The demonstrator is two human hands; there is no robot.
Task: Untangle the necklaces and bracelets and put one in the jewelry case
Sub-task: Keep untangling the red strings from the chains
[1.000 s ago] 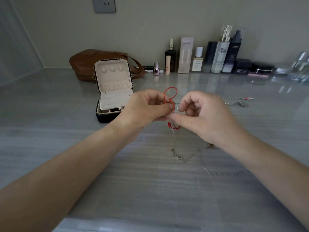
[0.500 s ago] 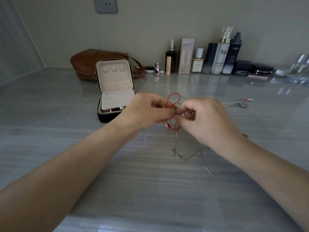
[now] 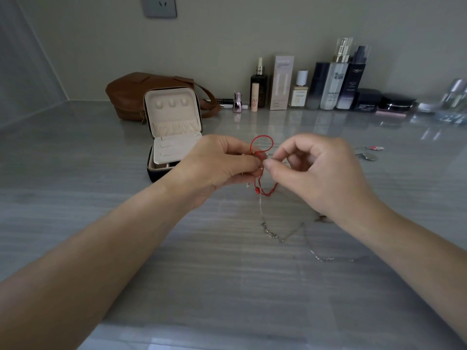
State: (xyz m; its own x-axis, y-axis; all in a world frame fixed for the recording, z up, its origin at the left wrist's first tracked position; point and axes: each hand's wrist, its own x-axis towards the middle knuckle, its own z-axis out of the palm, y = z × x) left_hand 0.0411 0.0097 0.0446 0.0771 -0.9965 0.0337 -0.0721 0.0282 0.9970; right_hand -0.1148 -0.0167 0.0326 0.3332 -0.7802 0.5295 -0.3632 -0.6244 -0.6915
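A red cord bracelet [image 3: 262, 145] is held up above the grey countertop between both hands. My left hand [image 3: 217, 168] pinches it at its knot, and my right hand [image 3: 316, 173] pinches the cord just to the right of that. One red loop stands above the fingers, another hangs below. A thin silver chain [image 3: 280, 236] hangs from the tangle and trails over the counter toward the right. The jewelry case [image 3: 174, 137], black outside and cream inside, stands open just left of my left hand.
A brown leather bag [image 3: 136, 94] lies behind the case. Several cosmetic bottles and boxes [image 3: 328, 84] line the back wall. Another chain with a pendant [image 3: 366, 155] lies right of my right hand. The countertop [image 3: 227, 286] stretches toward me.
My hands have stayed close together on the red bracelet. The right fingers have shifted their pinch on the cord, and the upper red loop has changed shape slightly.
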